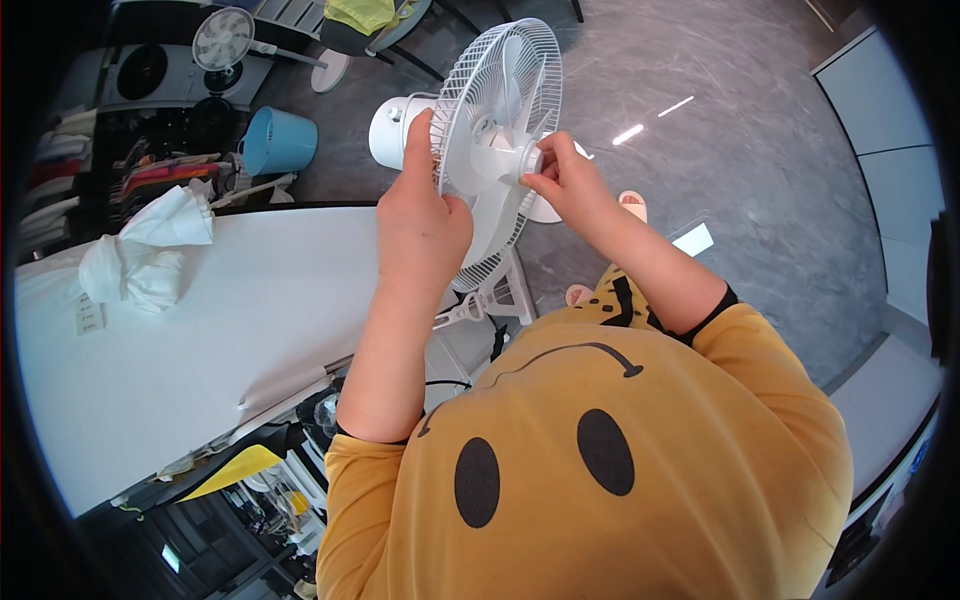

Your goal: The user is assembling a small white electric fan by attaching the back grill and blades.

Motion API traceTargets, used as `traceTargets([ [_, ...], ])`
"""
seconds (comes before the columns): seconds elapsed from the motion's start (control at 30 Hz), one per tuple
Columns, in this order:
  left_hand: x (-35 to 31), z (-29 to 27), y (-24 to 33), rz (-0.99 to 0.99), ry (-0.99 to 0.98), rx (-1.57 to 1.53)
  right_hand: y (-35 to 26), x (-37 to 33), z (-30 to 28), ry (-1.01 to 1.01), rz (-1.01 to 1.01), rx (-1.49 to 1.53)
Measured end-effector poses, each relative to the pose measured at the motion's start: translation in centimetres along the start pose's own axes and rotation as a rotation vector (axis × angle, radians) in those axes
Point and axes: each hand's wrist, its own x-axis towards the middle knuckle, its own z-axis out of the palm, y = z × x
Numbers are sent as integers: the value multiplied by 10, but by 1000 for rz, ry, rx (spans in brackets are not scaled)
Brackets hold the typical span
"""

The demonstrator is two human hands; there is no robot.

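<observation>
The white fan (495, 150) stands on the grey floor (740, 150) just in front of the person, its head tipped up toward the camera. The rear grille (465, 110) is on, the blades (505, 95) are seated inside it, and no front grille covers them, so the head looks only partly put together. The right hand (570, 185) has its fingertips pinched closed around the round white hub cap (528, 158) at the centre of the blades; whether that cap sits fully home I cannot tell from this angle. The left hand (420, 215) is curled over the grille's near rim, fingers closed on the wires, steadying the head. The motor housing (395, 130) pokes out behind. To the left lies a white table (180, 370) with a bundled white cloth (145, 255) on it; beyond are a blue bucket (275, 140) and a second fan (222, 42).
</observation>
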Motion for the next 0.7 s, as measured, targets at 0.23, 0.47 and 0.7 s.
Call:
traceTargets([
  [0.23,-31,-12,9,453,258,158,-1,-1,-5,-68,223,277],
  [0.47,-44,37,13,503,16,624,-3,4,-2,-91,263,358],
  [0.7,-9,58,18,541,-40,1147,-9,2,-6,-108,354,543],
])
